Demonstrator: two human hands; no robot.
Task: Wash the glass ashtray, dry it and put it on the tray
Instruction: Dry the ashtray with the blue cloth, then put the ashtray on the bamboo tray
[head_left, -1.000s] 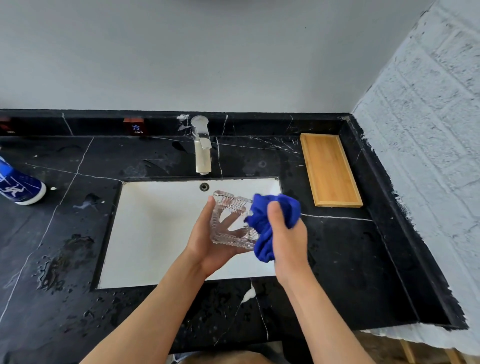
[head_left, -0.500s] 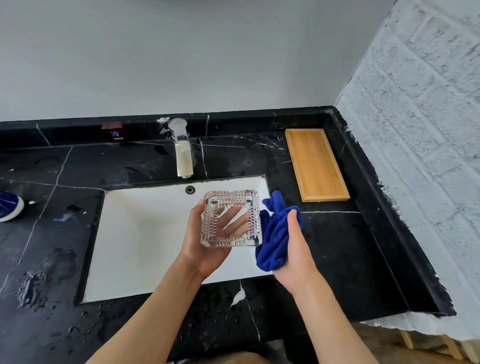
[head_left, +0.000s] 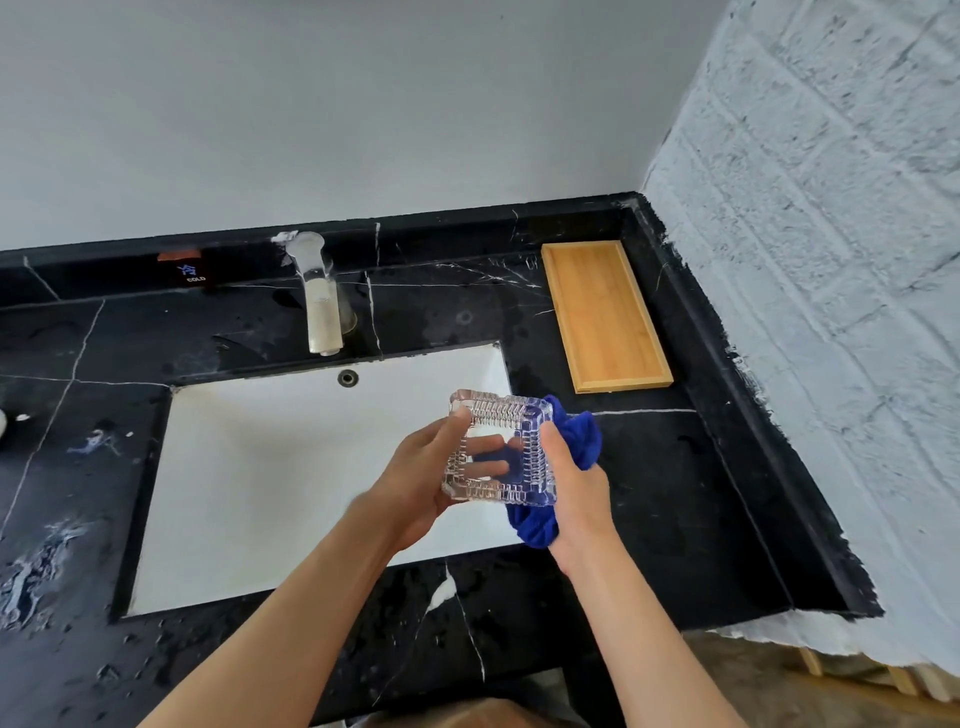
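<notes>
A square, ribbed glass ashtray (head_left: 501, 415) is held in the air over the right end of the white sink (head_left: 260, 467). My left hand (head_left: 421, 483) grips it from the left, thumb on the top rim and fingers showing through the glass from beneath. My right hand (head_left: 576, 483) holds a blue cloth (head_left: 579, 439) pressed against the ashtray's right side, thumb on the rim; part of the cloth shows through the glass. An empty wooden tray (head_left: 605, 317) lies on the black counter at the back right.
A white tap (head_left: 319, 301) stands behind the sink, a "COLD" label (head_left: 189, 273) to its left. The black marble counter (head_left: 675, 493) is wet in patches on the left and front. A rough white brick wall (head_left: 831, 312) closes the right side.
The ashtray has tipped from facing me to lying nearly flat. My right hand with the cloth has closed in onto its right side. The view has shifted left and up.
</notes>
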